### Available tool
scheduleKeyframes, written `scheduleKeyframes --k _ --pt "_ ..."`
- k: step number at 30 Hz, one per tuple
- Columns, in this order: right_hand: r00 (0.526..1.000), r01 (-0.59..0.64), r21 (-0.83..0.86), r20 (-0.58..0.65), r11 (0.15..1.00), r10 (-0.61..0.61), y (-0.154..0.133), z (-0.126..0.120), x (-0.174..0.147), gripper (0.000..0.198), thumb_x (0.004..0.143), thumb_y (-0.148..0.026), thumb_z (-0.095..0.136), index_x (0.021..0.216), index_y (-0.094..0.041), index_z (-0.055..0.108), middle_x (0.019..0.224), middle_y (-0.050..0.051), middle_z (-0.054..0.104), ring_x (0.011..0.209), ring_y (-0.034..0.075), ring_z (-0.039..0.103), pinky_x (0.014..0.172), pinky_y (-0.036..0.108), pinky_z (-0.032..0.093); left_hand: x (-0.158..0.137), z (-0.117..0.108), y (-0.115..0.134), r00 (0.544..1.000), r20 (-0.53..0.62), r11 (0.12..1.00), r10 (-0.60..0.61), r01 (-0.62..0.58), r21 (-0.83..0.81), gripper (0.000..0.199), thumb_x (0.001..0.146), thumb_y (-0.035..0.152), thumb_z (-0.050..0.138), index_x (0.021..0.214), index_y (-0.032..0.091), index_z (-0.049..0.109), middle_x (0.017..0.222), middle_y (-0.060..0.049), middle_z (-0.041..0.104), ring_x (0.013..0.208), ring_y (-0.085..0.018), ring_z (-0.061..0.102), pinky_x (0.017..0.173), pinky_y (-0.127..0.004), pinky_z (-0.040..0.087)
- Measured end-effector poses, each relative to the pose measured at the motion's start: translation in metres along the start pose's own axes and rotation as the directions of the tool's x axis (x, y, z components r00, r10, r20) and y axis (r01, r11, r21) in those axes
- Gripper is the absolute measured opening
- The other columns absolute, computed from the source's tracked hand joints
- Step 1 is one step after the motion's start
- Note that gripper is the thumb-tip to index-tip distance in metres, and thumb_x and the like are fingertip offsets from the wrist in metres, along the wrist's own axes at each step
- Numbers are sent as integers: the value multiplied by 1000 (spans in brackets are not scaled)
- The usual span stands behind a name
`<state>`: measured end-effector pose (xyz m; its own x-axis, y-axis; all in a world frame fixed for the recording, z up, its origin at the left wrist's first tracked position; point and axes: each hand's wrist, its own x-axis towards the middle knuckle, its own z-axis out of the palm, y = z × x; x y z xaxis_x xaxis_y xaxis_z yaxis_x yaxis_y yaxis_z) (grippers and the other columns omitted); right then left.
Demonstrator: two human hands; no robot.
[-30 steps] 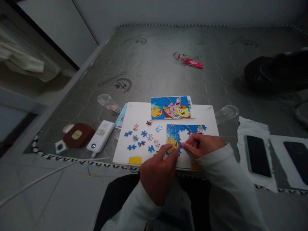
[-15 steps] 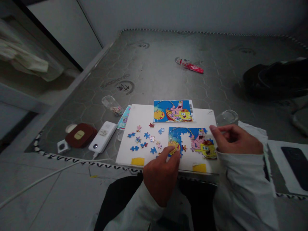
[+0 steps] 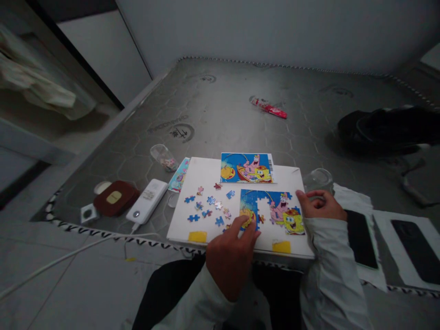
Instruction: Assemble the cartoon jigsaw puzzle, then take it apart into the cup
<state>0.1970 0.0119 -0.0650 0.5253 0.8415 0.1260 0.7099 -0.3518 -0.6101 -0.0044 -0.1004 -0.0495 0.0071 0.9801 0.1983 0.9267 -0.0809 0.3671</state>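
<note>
A partly joined cartoon jigsaw puzzle (image 3: 280,201) lies on a white board (image 3: 206,172), with a gap in its middle. My left hand (image 3: 232,250) is closed, its fingertips pressed on the burger part at the puzzle's lower left. Beside the puzzle's upper right corner, at the board's right edge, my right hand (image 3: 321,206) is curled with thumb and forefinger close together; whatever is in it is hidden. Several loose jigsaw pieces (image 3: 211,200) are scattered to the left. Behind the puzzle lies a picture card (image 3: 245,168) with the same scene.
Left of the board are a clear container (image 3: 164,158) with pieces, a white power bank (image 3: 147,200) with a cable, and a brown case (image 3: 117,198). To the right stand a clear cup (image 3: 319,179) and dark phones (image 3: 362,238). A red-and-clear packet (image 3: 268,107) lies farther back.
The whole view has shifted as the head moved. My right forearm has drawn slightly left, uncovering a phone beside it. Left fingertips stay on the burger part; the gap looks unchanged.
</note>
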Motion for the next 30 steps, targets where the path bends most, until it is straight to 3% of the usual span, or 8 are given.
scheduleKeyframes --k 5,15,30 --pt "999 29 12 18 1000 -29 5 4 3 45 69 -64 68 81 -20 65 50 -6 46 46 12 42 51 26 29 0 1 0 1000 -12 1000 -20 20 4 23 94 37 58 110 31 73 118 2 74 71 -15 70 54 -24 46" --pt "999 17 22 48 1000 -18 -7 -5 -3 41 71 -61 67 77 -21 64 51 -6 46 49 12 43 54 27 31 0 0 2 1000 -23 998 -15 17 55 23 93 36 59 110 32 73 118 4 74 65 -15 70 51 -26 43" --pt "999 20 69 49 997 -23 -3 -2 -2 40 71 -60 68 76 -21 63 51 -7 44 49 11 41 53 26 29 -2 0 3 997 -77 1000 -2 4 27 23 92 33 61 114 32 70 118 7 72 70 -13 71 53 -27 47"
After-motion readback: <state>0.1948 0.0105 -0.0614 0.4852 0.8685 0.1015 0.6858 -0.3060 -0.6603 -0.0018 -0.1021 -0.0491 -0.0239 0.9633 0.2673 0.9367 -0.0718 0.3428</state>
